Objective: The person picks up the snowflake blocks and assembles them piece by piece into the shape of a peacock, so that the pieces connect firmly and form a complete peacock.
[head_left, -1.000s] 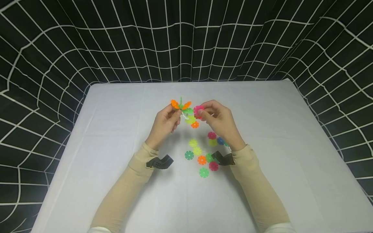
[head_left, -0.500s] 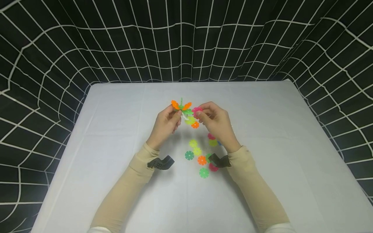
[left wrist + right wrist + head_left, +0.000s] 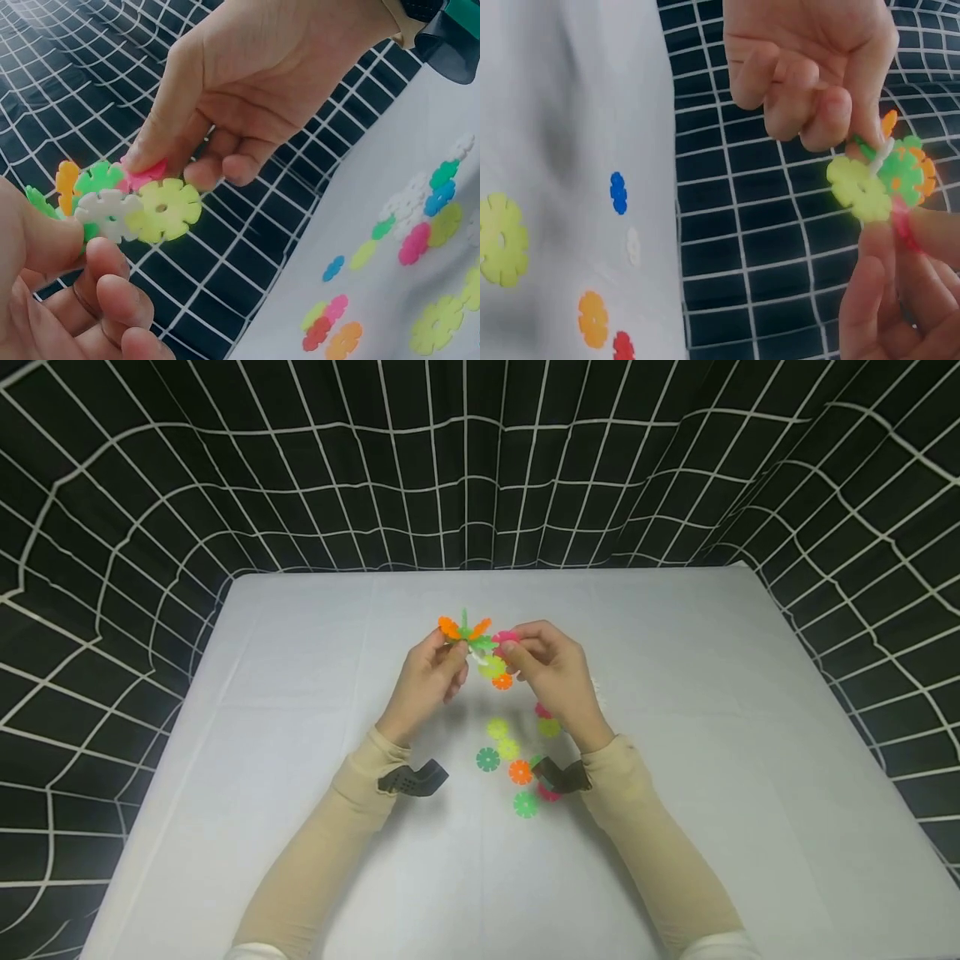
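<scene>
In the head view my left hand point(image 3: 429, 677) pinches a cluster of joined notched snowflake discs above the table. Orange discs point(image 3: 449, 627) and green discs point(image 3: 483, 643) fan out from it. A white disc point(image 3: 112, 216) and a yellow disc point(image 3: 171, 211) also belong to the cluster in the left wrist view. From the other side my right hand point(image 3: 557, 681) pinches a pink disc point(image 3: 505, 637) between thumb and fingers. Its edge meets the green disc's rim, beside the yellow one. Fingertips hide part of the pink disc.
Loose discs lie scattered on the white table point(image 3: 315, 827), among them a teal disc point(image 3: 488, 760), an orange disc point(image 3: 520, 772) and a green disc point(image 3: 526, 804). A blue disc point(image 3: 619, 193) shows in the right wrist view. A black grid-patterned cloth point(image 3: 480, 468) surrounds the table.
My right hand has moved left, bringing the pink disc up against the cluster's green disc, and the pink disc has tilted. My left hand has stayed nearly in place.
</scene>
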A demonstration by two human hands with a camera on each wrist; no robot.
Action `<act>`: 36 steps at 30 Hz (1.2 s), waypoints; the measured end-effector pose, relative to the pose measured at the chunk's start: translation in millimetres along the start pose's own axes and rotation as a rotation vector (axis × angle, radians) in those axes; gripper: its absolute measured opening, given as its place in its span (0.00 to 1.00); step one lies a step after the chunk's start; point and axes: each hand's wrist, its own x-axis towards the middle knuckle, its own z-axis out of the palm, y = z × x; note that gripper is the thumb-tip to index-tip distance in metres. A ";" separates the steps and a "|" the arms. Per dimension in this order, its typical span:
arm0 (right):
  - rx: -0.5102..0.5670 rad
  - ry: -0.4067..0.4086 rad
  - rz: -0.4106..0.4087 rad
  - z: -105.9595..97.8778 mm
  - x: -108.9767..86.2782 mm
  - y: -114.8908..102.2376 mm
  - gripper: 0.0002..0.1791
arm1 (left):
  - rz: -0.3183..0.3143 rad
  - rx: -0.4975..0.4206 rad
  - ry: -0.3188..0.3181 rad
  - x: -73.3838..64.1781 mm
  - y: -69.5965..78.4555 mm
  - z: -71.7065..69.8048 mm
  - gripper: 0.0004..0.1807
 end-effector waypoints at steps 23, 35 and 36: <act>0.056 -0.035 -0.027 6.0 -0.7 2.2 0.11 | -0.044 -0.055 0.003 -1.0 0.7 2.1 0.08; -0.323 -0.185 0.127 -10.1 13.0 26.5 0.19 | -0.018 -0.093 0.047 1.5 3.8 -6.0 0.08; -0.437 -0.242 0.136 -9.9 14.3 32.0 0.20 | -0.022 -0.089 0.043 1.8 3.7 -5.9 0.08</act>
